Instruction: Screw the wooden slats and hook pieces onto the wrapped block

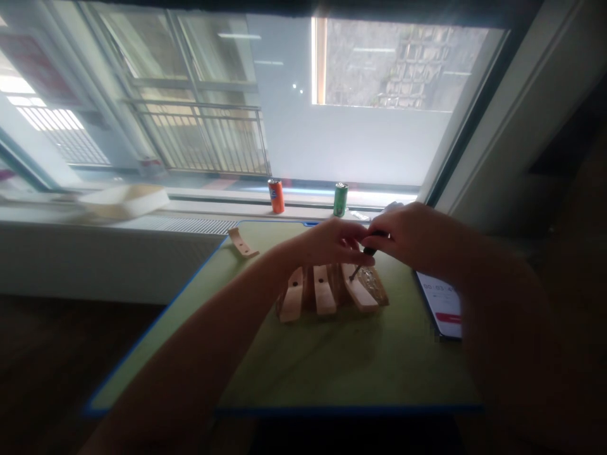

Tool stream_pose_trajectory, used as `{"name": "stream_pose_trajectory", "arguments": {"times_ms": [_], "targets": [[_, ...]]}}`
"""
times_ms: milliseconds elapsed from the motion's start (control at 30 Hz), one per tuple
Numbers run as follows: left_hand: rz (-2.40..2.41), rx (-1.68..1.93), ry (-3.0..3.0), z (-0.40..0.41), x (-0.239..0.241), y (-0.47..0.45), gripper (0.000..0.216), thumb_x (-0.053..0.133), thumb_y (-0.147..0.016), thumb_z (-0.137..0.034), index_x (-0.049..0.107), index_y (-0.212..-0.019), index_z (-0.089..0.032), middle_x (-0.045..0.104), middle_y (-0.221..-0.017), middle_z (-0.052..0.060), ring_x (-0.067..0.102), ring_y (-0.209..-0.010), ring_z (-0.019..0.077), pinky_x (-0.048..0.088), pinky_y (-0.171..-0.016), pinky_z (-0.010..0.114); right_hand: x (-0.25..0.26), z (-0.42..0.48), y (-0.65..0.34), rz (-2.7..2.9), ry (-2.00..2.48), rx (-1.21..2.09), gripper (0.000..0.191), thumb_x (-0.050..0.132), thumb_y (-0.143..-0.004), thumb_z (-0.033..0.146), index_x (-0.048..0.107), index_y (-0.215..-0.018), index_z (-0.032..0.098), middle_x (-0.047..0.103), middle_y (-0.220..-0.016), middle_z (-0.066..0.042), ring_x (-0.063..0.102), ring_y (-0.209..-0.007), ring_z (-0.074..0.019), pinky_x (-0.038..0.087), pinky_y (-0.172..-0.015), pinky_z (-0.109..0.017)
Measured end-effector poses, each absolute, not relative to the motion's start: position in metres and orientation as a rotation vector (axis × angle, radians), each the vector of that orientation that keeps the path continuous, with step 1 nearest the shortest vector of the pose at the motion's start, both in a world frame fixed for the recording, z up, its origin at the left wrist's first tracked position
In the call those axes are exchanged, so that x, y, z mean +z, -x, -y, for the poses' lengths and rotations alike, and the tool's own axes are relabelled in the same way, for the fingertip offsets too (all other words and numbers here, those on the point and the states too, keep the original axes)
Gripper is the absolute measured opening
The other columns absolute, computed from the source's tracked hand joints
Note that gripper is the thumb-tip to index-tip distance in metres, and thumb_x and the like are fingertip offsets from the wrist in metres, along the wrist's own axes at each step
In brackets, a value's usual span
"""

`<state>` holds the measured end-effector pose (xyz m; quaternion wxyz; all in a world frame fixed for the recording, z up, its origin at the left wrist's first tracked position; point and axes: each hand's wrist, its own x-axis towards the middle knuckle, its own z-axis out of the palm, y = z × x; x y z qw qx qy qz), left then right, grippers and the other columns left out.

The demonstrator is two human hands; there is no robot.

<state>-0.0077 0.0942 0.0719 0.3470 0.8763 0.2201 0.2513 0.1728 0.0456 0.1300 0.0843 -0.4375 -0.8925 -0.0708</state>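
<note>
My right hand [403, 234] is closed round the black handle of a screwdriver [370, 251]. The screwdriver slants down, its tip meeting the rightmost curved wooden piece [363, 296]. Curled beside it, my left hand [334, 241] has its fingertips at the lower end of the handle. Two more curved wooden pieces, one in the middle [324, 297] and one on the left [292, 302], each show a dark spot or hole. All three rest on a brown wooden board [379, 287], partly covered by them and my left hand.
Another curved wooden piece [242, 243] with two holes lies at the table's [303, 373] far left. A phone [441, 306] showing a timer is at right. On the windowsill stand an orange can [275, 196], a green can [340, 200] and a pale open box [126, 201].
</note>
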Motion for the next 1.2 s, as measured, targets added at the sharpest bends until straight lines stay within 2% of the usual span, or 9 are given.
{"name": "stream_pose_trajectory", "arguments": {"times_ms": [67, 200, 400, 733, 933, 1200], "targets": [[-0.576, 0.686, -2.267, -0.092, 0.072, 0.006, 0.024, 0.068, -0.072, -0.03, 0.063, -0.09, -0.013, 0.063, -0.08, 0.001, 0.058, -0.073, 0.0104, 0.048, -0.07, 0.026, 0.13, -0.044, -0.169, 2.686, 1.285, -0.231, 0.038, 0.045, -0.086, 0.045, 0.07, -0.086, 0.017, 0.064, -0.071, -0.005, 0.053, -0.058, -0.0128, 0.033, -0.053, -0.026], [-0.517, 0.705, -2.247, -0.094, 0.07, 0.006, 0.021, 0.063, -0.076, -0.026, 0.062, -0.091, -0.012, 0.063, -0.081, 0.002, 0.058, -0.076, 0.0103, 0.048, -0.072, 0.026, 0.13, -0.044, -0.167, 2.662, 1.279, -0.229, 0.043, 0.042, -0.086, 0.05, 0.07, -0.088, 0.017, 0.063, -0.07, -0.006, 0.053, -0.057, -0.0126, 0.032, -0.052, -0.025], [-0.529, 0.749, -2.287, -0.102, 0.067, 0.011, 0.019, 0.061, -0.078, -0.027, 0.061, -0.091, -0.012, 0.06, -0.079, 0.002, 0.055, -0.071, 0.0089, 0.047, -0.066, 0.024, 0.129, -0.049, -0.175, 2.663, 1.211, -0.082, 0.032, 0.049, -0.083, 0.043, 0.067, -0.094, 0.019, 0.065, -0.075, -0.003, 0.053, -0.06, -0.0114, 0.033, -0.054, -0.024], [-0.562, 0.71, -2.283, -0.094, 0.076, 0.014, 0.02, 0.062, -0.077, -0.032, 0.06, -0.083, -0.013, 0.059, -0.075, 0.0, 0.054, -0.066, 0.008, 0.045, -0.061, 0.023, 0.135, -0.042, -0.174, 2.694, 1.178, -0.105, 0.028, 0.049, -0.083, 0.039, 0.069, -0.091, 0.021, 0.063, -0.07, -0.001, 0.049, -0.056, -0.0099, 0.028, -0.052, -0.024], [-0.682, 0.75, -2.262, -0.096, 0.075, 0.014, 0.035, 0.074, -0.064, -0.033, 0.059, -0.091, -0.015, 0.061, -0.079, 0.0, 0.055, -0.064, 0.0078, 0.044, -0.057, 0.021, 0.136, -0.043, -0.176, 2.699, 1.206, -0.098, 0.03, 0.049, -0.083, 0.041, 0.069, -0.097, 0.023, 0.065, -0.073, -0.002, 0.051, -0.057, -0.0105, 0.03, -0.052, -0.024], [-0.644, 0.781, -2.31, -0.093, 0.077, 0.012, 0.02, 0.071, -0.069, -0.03, 0.063, -0.079, -0.015, 0.053, -0.063, -0.004, 0.044, -0.053, 0.0039, 0.036, -0.051, 0.018, 0.139, -0.043, -0.18, 2.711, 1.187, -0.024, 0.028, 0.049, -0.084, 0.04, 0.069, -0.096, 0.024, 0.066, -0.074, 0.0, 0.053, -0.059, -0.011, 0.032, -0.054, -0.024]]}}
